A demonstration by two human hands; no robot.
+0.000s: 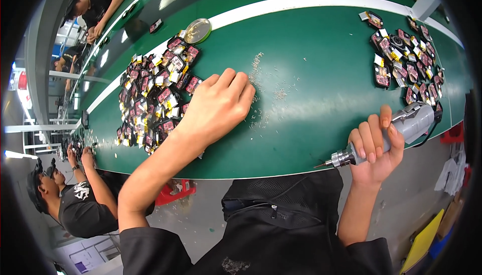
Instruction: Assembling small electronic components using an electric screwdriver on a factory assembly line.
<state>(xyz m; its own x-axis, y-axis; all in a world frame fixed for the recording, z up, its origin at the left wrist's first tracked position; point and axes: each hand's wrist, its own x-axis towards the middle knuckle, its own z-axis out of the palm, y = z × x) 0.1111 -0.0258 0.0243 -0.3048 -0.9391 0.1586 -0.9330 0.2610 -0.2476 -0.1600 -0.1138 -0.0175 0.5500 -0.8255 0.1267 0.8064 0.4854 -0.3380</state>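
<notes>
In my right hand (376,147) is a grey electric screwdriver (414,124), held sideways over the table's near edge. Its thin bit points left, touching nothing. My left hand (223,105) is over the green tabletop with its fingers curled down and closed. The fingertips are at the left side of a scatter of tiny screws (280,93) and are hidden behind the hand, so I cannot make out what they pinch. Left of that hand lies a big heap of small black devices (145,97) with pinkish circuit boards and white-and-yellow parts.
A second group of such devices (384,46) lies at the right. A round shallow dish (198,30) stands beyond the left heap. A white rail (281,1) divides off a far green strip carrying scattered devices. People sit at the left, and a red stool (175,190) is below the table.
</notes>
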